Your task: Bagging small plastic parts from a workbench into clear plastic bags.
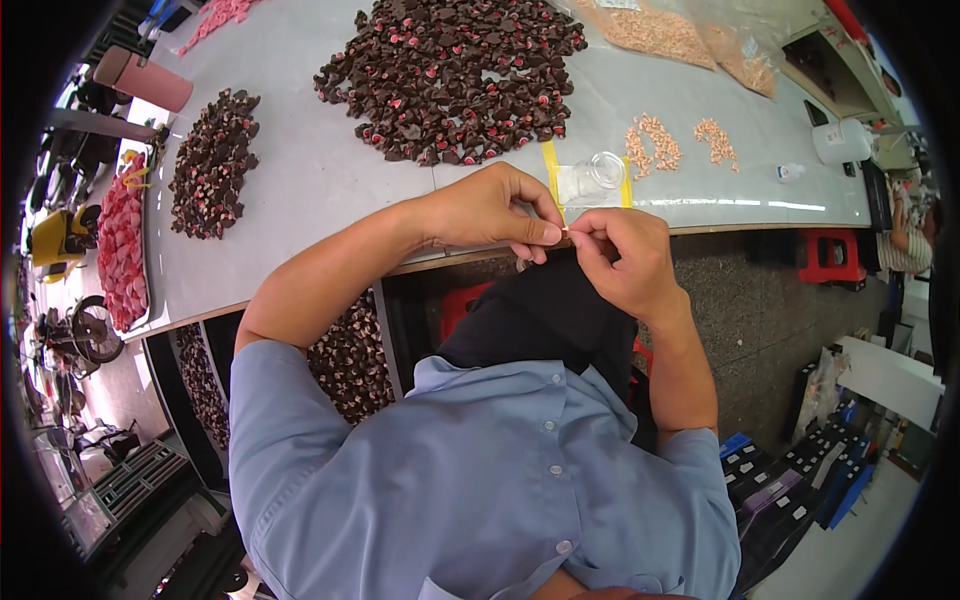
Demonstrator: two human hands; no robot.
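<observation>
My left hand [492,210] and my right hand [625,258] meet at the table's near edge, fingertips pinched together on a tiny pale pink piece [566,234]. It is too small to tell what it is. Just beyond my fingers a small clear round cup [606,170] stands on a clear plastic sheet with yellow strips [549,165]. A large heap of dark brown pieces with red-pink centres [450,75] lies further back on the white table [300,170].
Several small piles of pale orange pieces [652,142] lie to the right, with bags of the same [660,32] behind. A second dark heap [212,160] and a pile of pink pieces [122,245] lie left. A red stool [828,255] stands below the table.
</observation>
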